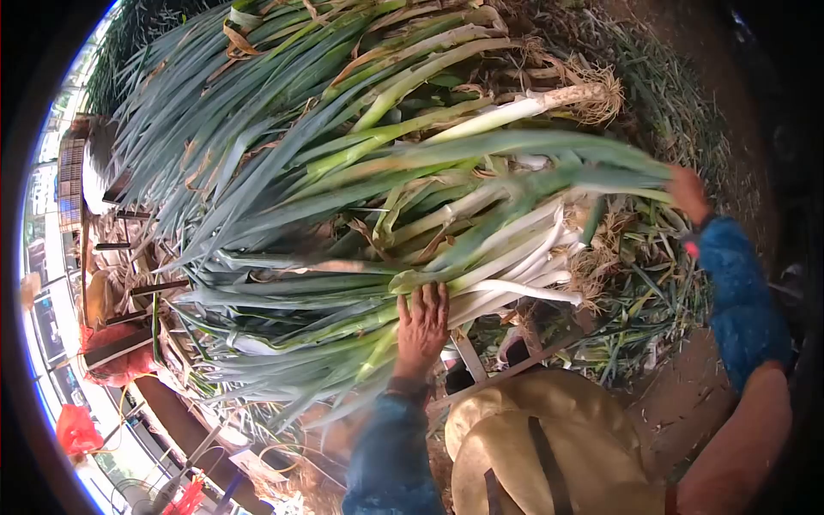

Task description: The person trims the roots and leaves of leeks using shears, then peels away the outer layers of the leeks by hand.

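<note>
A thick pile of leeks (pixel 343 163) spreads in front of me, green leaves to the left and white, rooted ends to the right. My left hand (pixel 421 333) lies palm down on the nearer stalks, its fingers stretched over them and the thumb hidden. At the right, my right hand (pixel 689 197) is closed round the end of some long green leek leaves (pixel 592 150), which run leftward over the pile and are partly blurred. White leek stems (pixel 524 266) with hairy roots lie between the two hands.
A yellowish cloth-like covering (pixel 549 438) with dark straps is close below. Leaf scraps (pixel 661 112) litter the ground at right. A red bag (pixel 116 352), a red plastic piece (pixel 77 429) and a woven basket (pixel 71 184) are at left.
</note>
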`<state>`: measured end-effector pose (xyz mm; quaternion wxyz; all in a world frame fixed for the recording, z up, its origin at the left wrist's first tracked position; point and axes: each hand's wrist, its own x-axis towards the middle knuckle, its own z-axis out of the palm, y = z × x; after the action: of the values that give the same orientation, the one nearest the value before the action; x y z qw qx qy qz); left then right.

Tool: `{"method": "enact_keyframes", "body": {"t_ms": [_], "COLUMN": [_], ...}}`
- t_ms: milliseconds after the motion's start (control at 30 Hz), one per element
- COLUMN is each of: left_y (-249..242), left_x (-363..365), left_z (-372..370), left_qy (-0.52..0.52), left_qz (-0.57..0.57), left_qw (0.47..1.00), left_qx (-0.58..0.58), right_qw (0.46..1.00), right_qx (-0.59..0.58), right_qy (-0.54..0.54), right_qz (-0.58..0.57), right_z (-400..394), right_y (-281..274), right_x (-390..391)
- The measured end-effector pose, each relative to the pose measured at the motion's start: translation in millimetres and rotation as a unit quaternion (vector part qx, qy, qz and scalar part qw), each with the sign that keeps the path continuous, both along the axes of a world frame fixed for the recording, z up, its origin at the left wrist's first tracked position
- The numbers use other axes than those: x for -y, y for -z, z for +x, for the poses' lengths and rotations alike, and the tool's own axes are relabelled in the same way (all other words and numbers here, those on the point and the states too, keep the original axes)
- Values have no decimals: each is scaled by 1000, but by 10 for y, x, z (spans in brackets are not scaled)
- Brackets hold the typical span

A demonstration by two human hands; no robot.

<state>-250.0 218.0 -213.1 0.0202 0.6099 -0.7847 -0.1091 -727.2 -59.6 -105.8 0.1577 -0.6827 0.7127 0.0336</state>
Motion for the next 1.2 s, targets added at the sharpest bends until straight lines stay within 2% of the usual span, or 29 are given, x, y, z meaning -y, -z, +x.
{"method": "enact_keyframes", "body": {"t_ms": [67, 133, 167, 200, 233, 267, 300, 333, 367, 433, 467, 500, 533, 600, 667, 733, 833, 867, 900, 933, 967, 1033, 1067, 1133, 1200], "left_y": [0, -7, 2, 21, 42, 66, 96, 122, 136, 125, 172, 208, 131, 268, 398, 401, 349, 372, 399, 450, 505, 613, 556, 528, 522], "left_x": [-8, 5, -6, -15, -20, -32, -45, -74, -96, -92, -124, -148, -72, -204, -355, -315, -275, -267, -277, -317, -362, -453, -425, -411, -426], "left_z": [6, -6, -13, -9, -7, -23, -49, -61, -62, -53, -44, -49, -66, -50, -48, -78, -110, -118, -125, -129, -132, -128, -123, -132, -172], "left_qy": [2, -1, -2, -2, 0, 2, -2, -7, -11, -16, -17, -18, -15, -95, -127, -108, -34, 9, 54, -21, -97, -100, -22, 44, 39], "left_qz": [-8, 0, -1, -1, -4, -10, -13, -15, -17, -18, -8, 2, -37, 56, 107, 115, 55, 5, -44, 41, 125, 125, 43, -9, 28], "left_qw": [1000, 1000, 1000, 1000, 1000, 1000, 1000, 1000, 1000, 1000, 1000, 999, 999, 972, 941, 944, 982, 996, 998, 986, 936, 930, 980, 996, 994], "left_qx": [10, 4, -1, -4, -6, 7, 9, 13, 18, -6, -24, -44, -29, -208, -294, -291, -176, -87, 3, -159, -315, -330, -193, -80, -99], "right_qw": [972, 858, 874, 884, 937, 949, 971, 944, 918, 905, 893, 891, 882, 870, 863, 864, 854, 847, 853, 859, 864, 870, 869, 855, 848], "right_qx": [-233, -514, -477, -434, -212, -82, 88, 173, 297, 209, 192, 135, 132, 149, 136, 91, 126, 87, 93, 98, 102, 87, 97, 102, 121], "right_qy": [9, -20, -96, -171, -251, -279, -223, -276, -258, -364, -358, -384, -401, -458, -482, -492, -504, -519, -512, -503, -494, -481, -481, -502, -508], "right_qz": [36, 24, 0, -24, -120, -122, -17, -45, 43, 66, 194, 200, 209, 100, 63, 59, 15, 71, 46, 22, -2, 59, 69, 76, 84], "right_z": [-1974, -2300, -2023, -1285, -463, 362, 1242, 1821, 2279, 3244, 3669, 3973, 4230, 4331, 4309, 4118, 3900, 3969, 3968, 3950, 3929, 3903, 3891, 3907, 3871], "right_y": [-143, -531, -609, -630, -599, -494, -511, -305, -33, 434, 471, 602, 909, 1020, 1069, 1029, 1063, 1061, 1056, 1038, 1025, 1000, 1063, 1095, 1054], "right_x": [24, -123, -151, -208, -325, -347, -438, -611, -776, -1125, -1198, -1335, -1450, -1443, -1499, -1506, -1505, -1511, -1517, -1521, -1528, -1547, -1572, -1596, -1700]}}
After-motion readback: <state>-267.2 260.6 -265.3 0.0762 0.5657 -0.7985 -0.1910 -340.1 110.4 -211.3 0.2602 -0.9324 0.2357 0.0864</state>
